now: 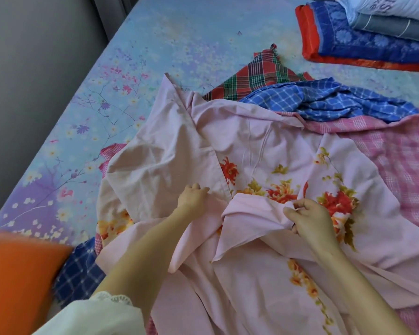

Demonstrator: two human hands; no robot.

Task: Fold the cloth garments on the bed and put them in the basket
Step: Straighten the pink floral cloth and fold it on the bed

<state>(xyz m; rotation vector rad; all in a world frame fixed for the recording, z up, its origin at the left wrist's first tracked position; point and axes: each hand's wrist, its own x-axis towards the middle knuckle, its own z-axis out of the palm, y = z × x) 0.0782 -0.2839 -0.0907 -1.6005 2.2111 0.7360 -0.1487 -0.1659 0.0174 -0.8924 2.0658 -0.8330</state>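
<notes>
While L hand pinches pink floral cloth, R hand grip holds its fold.

Bed sheet: pale blue grading to lilac, printed with small white, pink and purple blossoms. Pink garment: plain pale pink with red-orange and yellow floral print and olive leaves. Checked cloths: pink-and-white, blue-and-white, red-and-green plaid. Folded blanket: royal blue floral, orange-red border. Basket: orange. Sleeve: cream.
</notes>
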